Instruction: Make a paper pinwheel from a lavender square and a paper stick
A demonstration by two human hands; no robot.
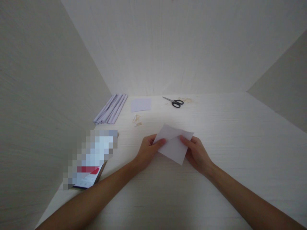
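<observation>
A white sheet of paper (174, 144) lies partly folded on the pale table (240, 134), one corner turned over towards the middle. My left hand (146, 151) pinches its left edge, thumb on top. My right hand (197, 153) grips its right side, with thumb and forefinger pressing the folded flap. Both hands rest low on the table surface, with my forearms reaching in from the bottom of the view.
Black-handled scissors (174, 102) lie at the back. A small pale square of paper (141, 104) and a bundle of rolled or folded paper strips (111, 108) sit at the back left. A few small wooden sticks (137, 120) lie nearby. A phone (89, 174) rests at left. Walls enclose three sides.
</observation>
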